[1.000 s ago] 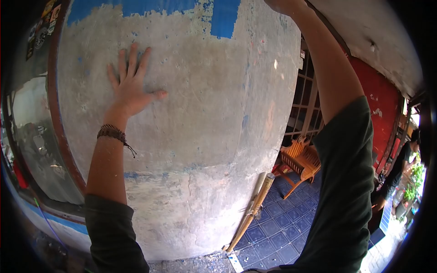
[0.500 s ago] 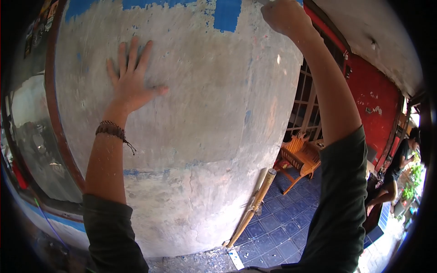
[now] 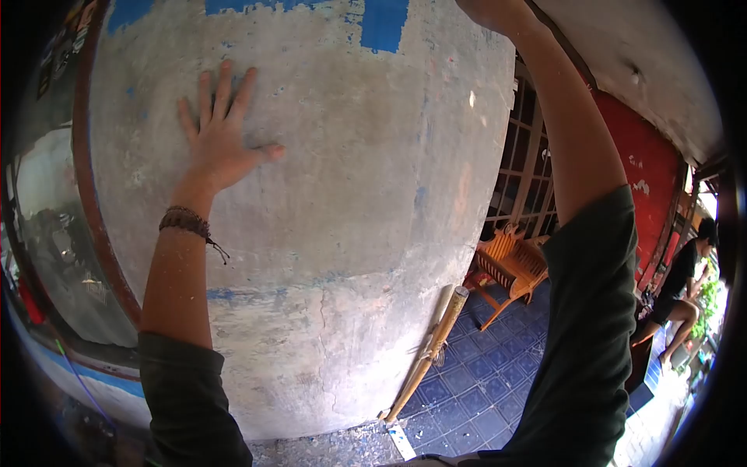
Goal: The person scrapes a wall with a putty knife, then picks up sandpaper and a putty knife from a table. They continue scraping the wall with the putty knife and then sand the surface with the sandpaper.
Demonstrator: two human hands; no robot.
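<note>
A bare grey concrete wall (image 3: 350, 194) fills the view, with leftover blue paint (image 3: 385, 23) along its top. My left hand (image 3: 218, 136) lies flat on the wall, fingers spread, a braided bracelet on the wrist. My right hand (image 3: 494, 12) is raised to the top edge of the view at the wall's upper right. Most of it is cut off, and nothing it might hold shows.
A bamboo pole (image 3: 428, 350) leans against the wall's foot above blue floor tiles (image 3: 475, 389). A wooden chair (image 3: 513, 268) stands by a barred window and a red wall (image 3: 638, 179). Another person (image 3: 677, 288) is at the far right. A window frame (image 3: 93, 194) borders the left.
My right hand dropped into view half a second ago, then rose again to the top edge. My left hand stayed flat on the wall. The person at the right shifted.
</note>
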